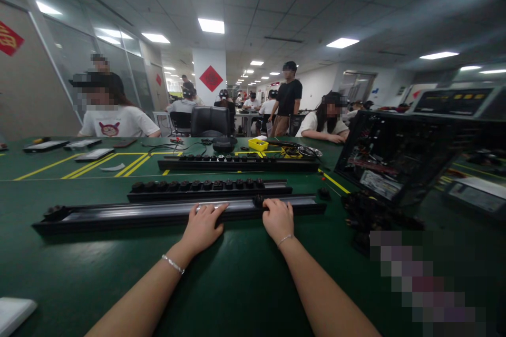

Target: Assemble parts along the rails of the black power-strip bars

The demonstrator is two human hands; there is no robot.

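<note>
A long black rail (pixel 150 211) with a pale, shiny channel lies across the green table in front of me. My left hand (pixel 203 226) rests on it with fingers spread and thumb apart. Further right, my right hand (pixel 279 219) is closed, its bent fingers against a small black block (pixel 258 200) on the rail; the fingertips are partly hidden. Another black block (pixel 57 212) sits at the rail's left end. Just behind lies a shorter black rail (pixel 209 195) carrying a row of similar blocks.
A third loaded rail (pixel 237 165) lies farther back. At right stands an open black computer case (pixel 395 158), with a dark pile of parts (pixel 375 216) before it. A yellow box (pixel 258 144) and cables are at the back. Two people sit across the table (pixel 98 279).
</note>
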